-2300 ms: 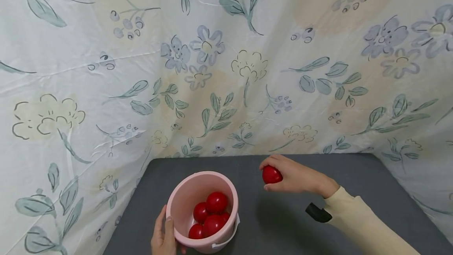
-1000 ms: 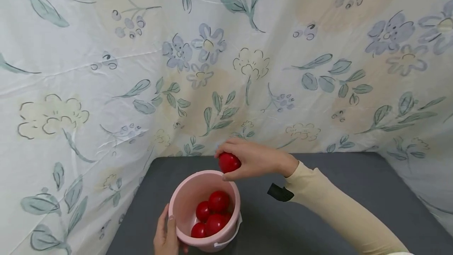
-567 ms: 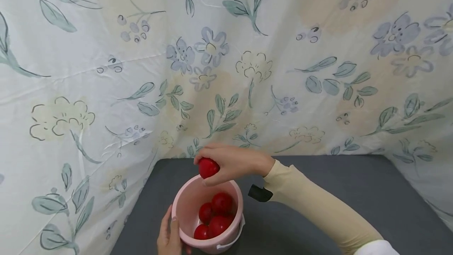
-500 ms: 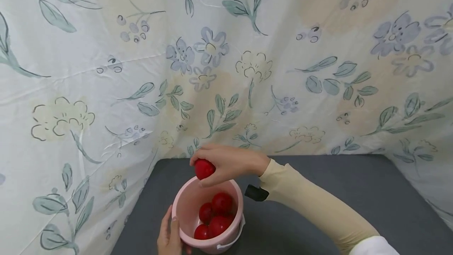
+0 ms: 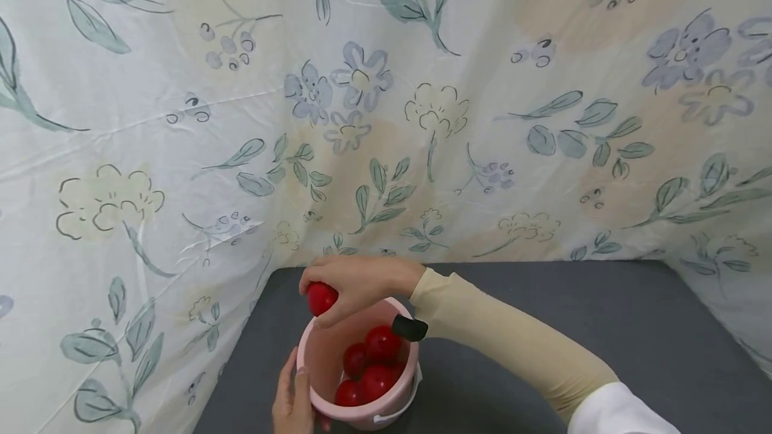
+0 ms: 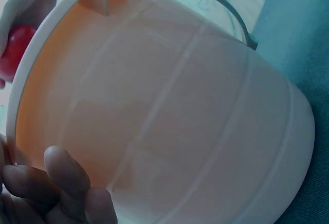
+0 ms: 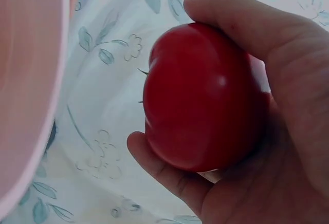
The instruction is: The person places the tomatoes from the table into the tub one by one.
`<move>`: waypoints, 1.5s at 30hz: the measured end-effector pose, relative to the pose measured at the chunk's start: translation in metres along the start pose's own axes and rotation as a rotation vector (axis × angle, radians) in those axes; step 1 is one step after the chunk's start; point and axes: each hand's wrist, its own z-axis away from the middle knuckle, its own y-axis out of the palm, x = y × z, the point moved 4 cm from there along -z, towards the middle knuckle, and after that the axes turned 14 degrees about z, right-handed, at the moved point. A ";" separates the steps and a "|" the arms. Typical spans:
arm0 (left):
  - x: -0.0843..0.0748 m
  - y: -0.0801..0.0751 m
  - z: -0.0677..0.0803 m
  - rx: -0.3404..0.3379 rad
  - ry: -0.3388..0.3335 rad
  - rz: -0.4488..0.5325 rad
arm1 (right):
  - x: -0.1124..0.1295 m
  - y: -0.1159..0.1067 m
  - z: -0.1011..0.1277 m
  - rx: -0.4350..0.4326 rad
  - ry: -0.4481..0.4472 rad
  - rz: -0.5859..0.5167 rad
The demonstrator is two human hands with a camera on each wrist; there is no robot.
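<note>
A red tomato (image 5: 322,299) is gripped between the thumb and fingers of my right hand (image 5: 362,281), over the far left part of the pink bucket's rim. In the right wrist view the tomato (image 7: 203,98) fills the grip, with thin green sepal tips at its side and the bucket wall (image 7: 25,80) at the left. Several more red tomatoes (image 5: 378,382) lie inside the bucket (image 5: 322,353). My left hand (image 5: 292,399) holds the bucket by its near left side, thumb at the rim. The left wrist view shows curled fingers (image 6: 67,178) against its outer wall.
A white handle (image 5: 398,412) hangs down the bucket's right side. Under it all is a dark grey tabletop (image 5: 603,327). Floral cloth (image 5: 434,173) encloses the back and sides. A black piece (image 5: 410,328) sticks out from the beige right sleeve (image 5: 512,333).
My right hand has carried the tomato leftward from the bucket's right side, across its far rim to the far left. The left hand keeps its hold on the bucket.
</note>
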 end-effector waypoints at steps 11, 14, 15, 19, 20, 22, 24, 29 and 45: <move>0.003 -0.006 -0.002 0.038 0.000 0.027 | -0.004 0.049 -0.014 0.240 0.122 -0.019; 0.004 -0.007 -0.003 0.049 0.014 0.037 | -0.003 0.059 -0.018 0.284 0.127 0.026; 0.005 -0.007 -0.004 0.055 0.020 0.041 | -0.002 0.062 -0.019 0.292 0.121 0.054; 0.005 -0.008 -0.004 0.064 0.047 0.051 | -0.001 0.073 -0.024 0.338 0.116 0.058; 0.004 -0.008 -0.004 0.064 0.054 0.052 | 0.000 0.076 -0.025 0.346 0.108 0.072; 0.003 -0.008 -0.003 0.056 0.063 0.059 | 0.001 0.081 -0.028 0.372 0.090 0.095; 0.003 -0.007 -0.003 0.050 0.067 0.067 | 0.003 0.086 -0.030 0.402 0.087 0.115; 0.004 -0.006 -0.001 0.045 0.077 0.082 | 0.001 0.098 -0.032 0.478 0.131 0.179; 0.007 -0.002 -0.001 0.050 0.075 0.072 | -0.006 0.121 -0.031 0.507 0.153 0.142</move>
